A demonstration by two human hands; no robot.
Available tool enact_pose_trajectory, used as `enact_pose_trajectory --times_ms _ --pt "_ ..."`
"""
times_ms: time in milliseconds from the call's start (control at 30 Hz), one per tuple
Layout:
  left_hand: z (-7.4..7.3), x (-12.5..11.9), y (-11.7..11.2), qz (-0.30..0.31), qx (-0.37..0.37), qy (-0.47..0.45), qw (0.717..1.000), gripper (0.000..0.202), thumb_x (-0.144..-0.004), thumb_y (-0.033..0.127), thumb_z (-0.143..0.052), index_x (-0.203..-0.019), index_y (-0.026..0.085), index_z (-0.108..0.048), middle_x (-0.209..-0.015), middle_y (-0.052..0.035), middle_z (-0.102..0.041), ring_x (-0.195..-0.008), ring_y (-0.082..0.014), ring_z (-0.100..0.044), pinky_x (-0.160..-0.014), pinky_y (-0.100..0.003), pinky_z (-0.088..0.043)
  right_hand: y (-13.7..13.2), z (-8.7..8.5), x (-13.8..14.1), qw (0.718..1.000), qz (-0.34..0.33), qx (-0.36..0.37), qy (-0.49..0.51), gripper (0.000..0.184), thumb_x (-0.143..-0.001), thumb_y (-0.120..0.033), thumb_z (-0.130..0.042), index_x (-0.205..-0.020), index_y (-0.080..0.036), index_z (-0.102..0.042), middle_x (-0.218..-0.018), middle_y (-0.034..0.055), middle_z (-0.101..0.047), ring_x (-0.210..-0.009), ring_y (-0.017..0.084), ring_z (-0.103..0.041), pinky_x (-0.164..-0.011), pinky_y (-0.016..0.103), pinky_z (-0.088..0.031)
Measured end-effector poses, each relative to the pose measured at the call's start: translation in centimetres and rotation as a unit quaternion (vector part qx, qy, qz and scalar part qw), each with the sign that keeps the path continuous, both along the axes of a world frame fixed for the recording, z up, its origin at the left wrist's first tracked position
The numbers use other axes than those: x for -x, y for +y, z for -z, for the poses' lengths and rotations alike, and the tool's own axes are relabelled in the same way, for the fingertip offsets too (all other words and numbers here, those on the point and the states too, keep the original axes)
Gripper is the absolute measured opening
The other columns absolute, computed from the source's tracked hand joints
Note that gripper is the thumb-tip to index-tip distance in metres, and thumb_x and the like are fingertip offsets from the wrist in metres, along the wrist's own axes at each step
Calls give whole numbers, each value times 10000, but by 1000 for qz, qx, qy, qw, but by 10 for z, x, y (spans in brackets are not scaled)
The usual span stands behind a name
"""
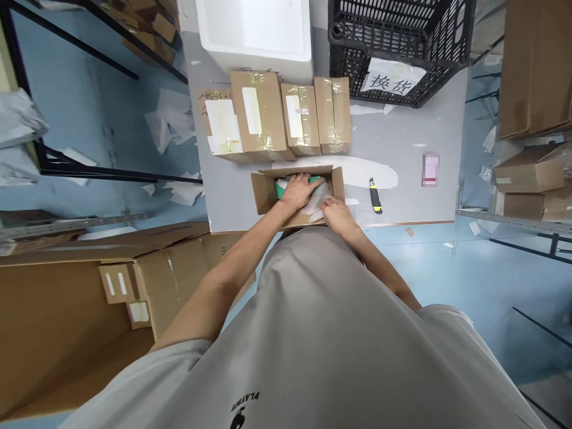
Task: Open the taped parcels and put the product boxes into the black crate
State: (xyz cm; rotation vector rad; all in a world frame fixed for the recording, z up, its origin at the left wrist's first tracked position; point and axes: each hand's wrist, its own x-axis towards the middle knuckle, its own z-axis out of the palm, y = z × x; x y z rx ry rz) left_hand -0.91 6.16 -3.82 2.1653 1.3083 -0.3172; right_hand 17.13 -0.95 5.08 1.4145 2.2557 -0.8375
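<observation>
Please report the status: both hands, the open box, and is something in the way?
Left hand inside open box, over green item. Right hand at translucent wrapping. Cutter right of box, apart; only hands and forearms seen over opening.

There are 2 hands (297,192) at 1 open cardboard box (261,194) on the near side of 1 worktop (406,164). Inside the box show 1 green item (280,188) and translucent wrapping (318,198), pieces uncountable. Beyond stand 4 taped boxes (263,122), 3 with white labels. At the far side are 1 white foam box (259,53) and, right of it, at least 1 black crate (379,44) with 1 written paper (392,77). To the right lie 1 utility knife (375,196) and 1 pink item (431,169). Near left, 1 large carton (49,333) shows 2 small boxes (118,283).
</observation>
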Motion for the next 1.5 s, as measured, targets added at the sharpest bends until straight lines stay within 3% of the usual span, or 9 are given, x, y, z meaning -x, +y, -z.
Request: enact_pose_trajectory --times_ms 133,333,467,667,867,1033,1100,1300,1500 --pt "-21 14 -3 -42 -16 -11 999 798 -1042 155 -632 -1836 229 -596 -1611 -265 -663 -1521 -481 -592 -1312 -612 -494 4 1 -6 1000 2 -4 7 461 -1157 -6 -508 -1461 -77 -848 -1428 245 -852 -1432 340 -747 -1239 439 -570" --pt "-47 38 -32 -184 -93 -96 974 676 -1126 470 -731 -1768 285 -624 -1672 -193 -667 -1534 -436 -609 -1324 -565 -540 11 6 -9 1000 10 -25 10 424 -1146 -30 -538 -1402 -75 -874 -1339 267 -875 -1408 356 -762 -1260 454 -552" --pt "-59 56 -47 -296 -160 -190 922 759 -1038 648 -870 -1674 289 -667 -1612 -165 -724 -1526 -430 -667 -1340 -572 -549 28 23 13 1000 22 -16 7 502 -1122 37 -458 -1416 -44 -857 -1385 295 -852 -1460 359 -745 -1256 455 -577" --pt "-81 73 -53 -420 -203 -303 831 965 -917 829 -939 -1667 315 -616 -1519 -141 -767 -1427 -367 -774 -1184 -508 -691 53 48 31 990 60 -4 125 729 -1072 -25 -599 -1799 -8 -549 -1880 277 -553 -1785 353 -502 -1473 513 -467" --pt "-76 85 -43 -462 -223 -370 775 1020 -907 909 -913 -1680 351 -552 -1449 -118 -772 -1405 -356 -805 -1134 -481 -728 40 39 -5 984 108 -10 144 834 -1115 -163 -643 -1906 -58 -402 -1840 284 -592 -1655 391 -662 -1411 543 -534" --pt "-70 97 -43 -480 -173 -435 742 1007 -899 953 -887 -1657 379 -556 -1452 -124 -793 -1380 -348 -811 -1110 -492 -733 16 34 -5 972 180 -46 141 727 -1164 -198 -584 -1872 -73 -469 -1759 301 -652 -1562 401 -732 -1326 549 -607" --pt "-71 101 -47 -521 -131 -487 689 952 -864 930 -932 -1570 378 -609 -1432 -116 -807 -1360 -336 -818 -1065 -472 -739 10 35 1 953 224 -24 203 728 -1158 -240 -628 -1865 -122 -501 -1709 266 -704 -1487 383 -778 -1283 551 -651" --pt "-83 96 -63 -619 23 -642 451 776 -688 655 -1157 -1219 333 -692 -1263 -44 -859 -1224 -290 -864 -998 -367 -732 -9 18 18 834 291 -23 469 1090 -974 -706 -950 -1900 -398 -464 -1845 124 -602 -1526 379 -748 -1231 543 -719" --pt "-76 94 -76 -627 130 -667 381 695 -808 707 -1086 -1210 281 -713 -1183 -81 -856 -1144 -269 -870 -987 -351 -736 -14 -19 35 806 261 -131 515 1014 -930 -874 -923 -1782 -407 -634 -1839 120 -602 -1742 434 -546 -1369 642 -603"
